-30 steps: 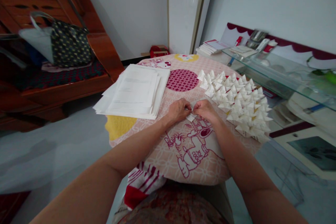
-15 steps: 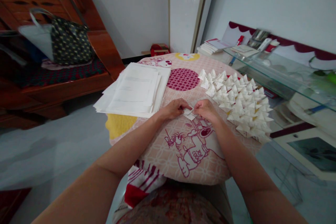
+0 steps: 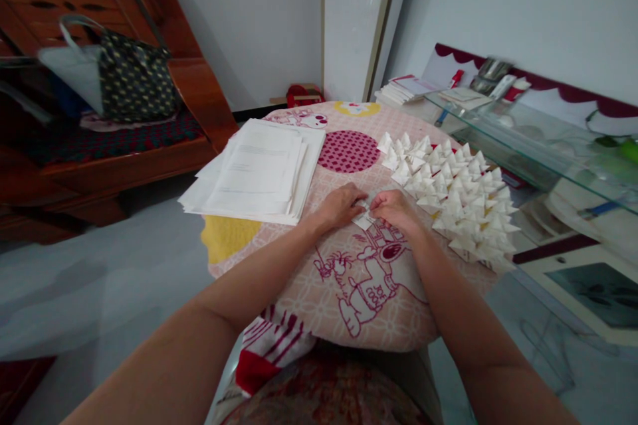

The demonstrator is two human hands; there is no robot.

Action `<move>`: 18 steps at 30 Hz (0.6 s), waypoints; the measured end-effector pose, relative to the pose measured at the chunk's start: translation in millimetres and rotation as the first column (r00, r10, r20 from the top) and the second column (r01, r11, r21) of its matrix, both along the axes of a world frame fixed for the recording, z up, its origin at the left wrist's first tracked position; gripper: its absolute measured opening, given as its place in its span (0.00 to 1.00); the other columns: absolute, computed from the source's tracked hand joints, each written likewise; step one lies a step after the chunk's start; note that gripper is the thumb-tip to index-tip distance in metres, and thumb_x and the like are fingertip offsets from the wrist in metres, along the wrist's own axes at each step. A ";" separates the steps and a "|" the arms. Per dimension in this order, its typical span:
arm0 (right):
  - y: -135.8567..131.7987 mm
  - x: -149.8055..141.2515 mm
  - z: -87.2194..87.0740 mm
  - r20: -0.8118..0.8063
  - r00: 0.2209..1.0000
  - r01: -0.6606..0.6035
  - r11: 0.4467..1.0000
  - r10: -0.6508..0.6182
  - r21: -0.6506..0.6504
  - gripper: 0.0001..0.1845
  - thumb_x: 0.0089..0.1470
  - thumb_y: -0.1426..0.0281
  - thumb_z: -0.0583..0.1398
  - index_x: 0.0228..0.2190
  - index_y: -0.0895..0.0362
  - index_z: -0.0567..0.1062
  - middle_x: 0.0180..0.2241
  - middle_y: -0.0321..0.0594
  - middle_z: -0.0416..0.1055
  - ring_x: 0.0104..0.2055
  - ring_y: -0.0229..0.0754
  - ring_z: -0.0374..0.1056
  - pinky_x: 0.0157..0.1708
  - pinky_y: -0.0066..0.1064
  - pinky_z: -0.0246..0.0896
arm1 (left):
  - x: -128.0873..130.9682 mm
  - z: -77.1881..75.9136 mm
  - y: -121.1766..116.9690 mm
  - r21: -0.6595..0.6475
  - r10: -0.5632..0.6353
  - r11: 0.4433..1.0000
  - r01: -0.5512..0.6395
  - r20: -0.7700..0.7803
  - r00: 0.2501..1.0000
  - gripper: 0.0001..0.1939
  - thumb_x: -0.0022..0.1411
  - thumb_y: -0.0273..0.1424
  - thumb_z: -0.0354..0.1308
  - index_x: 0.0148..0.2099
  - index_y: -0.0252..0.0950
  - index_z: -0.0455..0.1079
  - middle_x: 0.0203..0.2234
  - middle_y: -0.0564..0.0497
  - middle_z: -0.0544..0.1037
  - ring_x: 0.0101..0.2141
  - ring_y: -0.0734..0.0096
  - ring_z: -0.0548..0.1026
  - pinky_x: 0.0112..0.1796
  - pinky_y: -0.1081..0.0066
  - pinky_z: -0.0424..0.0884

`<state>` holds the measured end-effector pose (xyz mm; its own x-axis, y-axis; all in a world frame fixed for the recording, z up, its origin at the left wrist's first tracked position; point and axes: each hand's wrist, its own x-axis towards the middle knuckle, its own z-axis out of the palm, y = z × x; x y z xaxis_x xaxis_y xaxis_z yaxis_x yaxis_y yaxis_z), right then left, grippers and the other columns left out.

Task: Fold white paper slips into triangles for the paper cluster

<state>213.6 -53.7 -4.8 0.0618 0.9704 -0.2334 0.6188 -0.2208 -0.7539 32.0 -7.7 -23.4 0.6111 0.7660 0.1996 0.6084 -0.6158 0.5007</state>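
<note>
A small folded white paper lies on the patterned tablecloth between my two hands. My left hand has its fingers closed on the paper's left side. From the other side, the bent fingers of my right hand pinch its right edge. Part of the paper is hidden under the fingers. To the right of my hands stand rows of pointed folded paper pieces, packed close together. At the left lies a stack of white paper sheets, the top one faintly printed.
Right of the table is a glass shelf with cups and papers on it. A wooden bench at the left holds a dotted bag. Behind the table rises a tall white cabinet.
My left fingers drew back a little, showing more of the small paper, then closed over its left side again. My right hand has stayed at its right edge.
</note>
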 end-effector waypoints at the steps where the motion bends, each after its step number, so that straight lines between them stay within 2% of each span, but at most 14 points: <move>1: 0.1 0.1 -0.6 -0.004 1.000 -0.002 1.000 0.002 0.001 0.04 0.45 0.77 0.64 0.27 0.56 0.76 0.13 0.27 0.63 0.14 0.33 0.59 0.15 0.24 0.49 | 1.6 0.7 0.4 -0.006 0.012 1.000 -0.012 -0.005 1.000 0.17 0.60 0.30 0.62 0.52 0.36 0.78 0.38 0.48 0.78 0.38 0.66 0.75 0.44 0.66 0.72; 4: 1.2 1.3 -3.7 -0.031 0.999 -0.010 1.000 0.010 0.008 0.05 0.45 0.77 0.64 0.28 0.56 0.76 0.13 0.27 0.64 0.15 0.33 0.59 0.15 0.23 0.50 | 0.2 3.5 3.3 -0.081 0.018 0.997 -0.015 0.035 0.999 0.15 0.57 0.31 0.65 0.48 0.36 0.79 0.33 0.51 0.77 0.33 0.71 0.73 0.39 0.70 0.70; 8: 2.1 3.4 -7.1 -0.078 0.997 -0.009 1.000 0.010 0.016 0.06 0.44 0.77 0.65 0.27 0.56 0.76 0.14 0.28 0.66 0.15 0.32 0.60 0.14 0.23 0.50 | -6.6 6.4 5.9 -0.194 0.017 0.981 0.000 0.086 0.996 0.08 0.54 0.30 0.65 0.37 0.34 0.79 0.27 0.53 0.76 0.28 0.74 0.70 0.33 0.72 0.66; 12: 0.2 5.4 -4.9 -0.177 0.983 0.050 0.999 -0.048 0.002 0.04 0.46 0.75 0.66 0.28 0.57 0.76 0.16 0.29 0.68 0.14 0.31 0.60 0.14 0.22 0.49 | -11.8 6.2 6.2 -0.338 0.019 0.940 0.051 0.201 0.979 0.04 0.53 0.29 0.65 0.32 0.33 0.76 0.23 0.55 0.75 0.26 0.76 0.69 0.29 0.75 0.63; 14: -0.9 6.1 -2.6 -0.230 0.969 0.105 0.994 -0.095 0.030 0.04 0.49 0.72 0.66 0.28 0.57 0.76 0.18 0.31 0.70 0.14 0.30 0.60 0.13 0.22 0.47 | -13.7 5.9 5.8 -0.433 0.092 0.900 0.058 0.318 0.944 0.04 0.53 0.28 0.65 0.31 0.33 0.74 0.21 0.56 0.73 0.24 0.78 0.67 0.26 0.76 0.61; 18: 0.0 5.2 0.6 -0.333 0.930 0.198 0.975 -0.154 0.102 0.15 0.56 0.61 0.63 0.24 0.58 0.74 0.19 0.36 0.72 0.17 0.32 0.64 0.14 0.22 0.51 | -15.6 9.1 2.5 -0.609 0.307 0.787 0.099 0.526 0.793 0.04 0.57 0.25 0.63 0.35 0.31 0.72 0.20 0.57 0.71 0.20 0.81 0.65 0.22 0.79 0.59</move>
<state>218.7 -53.8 -4.2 0.1776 0.9740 -0.1405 0.2986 -0.1894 -0.9354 16.4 -5.2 -14.3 0.4406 0.8973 -0.0272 0.1208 -0.0292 0.9922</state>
